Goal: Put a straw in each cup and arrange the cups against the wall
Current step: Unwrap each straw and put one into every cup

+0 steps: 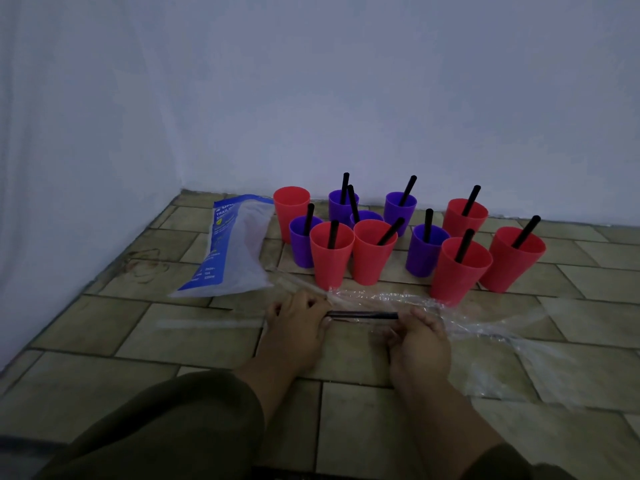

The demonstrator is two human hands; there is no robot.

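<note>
The wall meets the tiled floor at its far edge. A blue-and-white bag lies towards the floor's far left corner. Beside it the red and purple cups stand clustered near the wall, not in a row. Ten hold black straws; the back-left red cup shows none. Nearer the front edge, the left hand and right hand each pinch an end of a black straw beside clear wrap. Likely left: that one straw, then the arranging.
</note>
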